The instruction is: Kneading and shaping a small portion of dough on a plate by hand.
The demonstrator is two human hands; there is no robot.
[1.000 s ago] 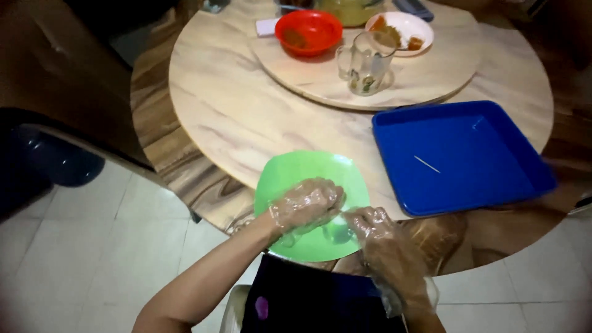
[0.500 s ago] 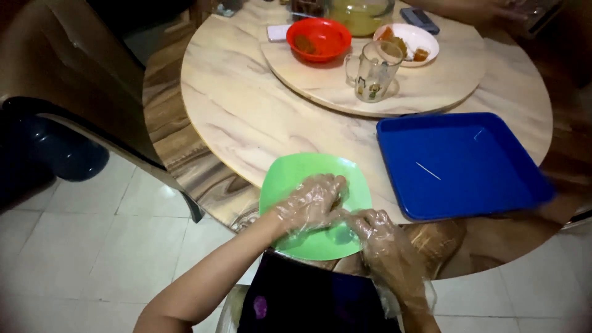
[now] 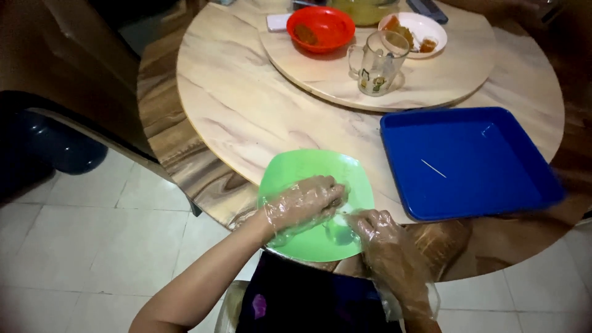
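At the near edge of the round worktop (image 3: 246,117), both gloved hands work over a green plate (image 3: 314,169).
Left hand (image 3: 302,203) has stayed curled on the plate; right hand (image 3: 379,231) pinches beside it. Whatever they grip is too small to identify. Blue tray (image 3: 468,163) unmoved; the view has shifted slightly.

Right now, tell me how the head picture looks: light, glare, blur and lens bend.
Head view: dim warm light, corners vignetted dark; wide lens bows the table edge; soft glare on the blue tray; sheen on the gloved left hand and right hand over the green plate; slight softness throughout.
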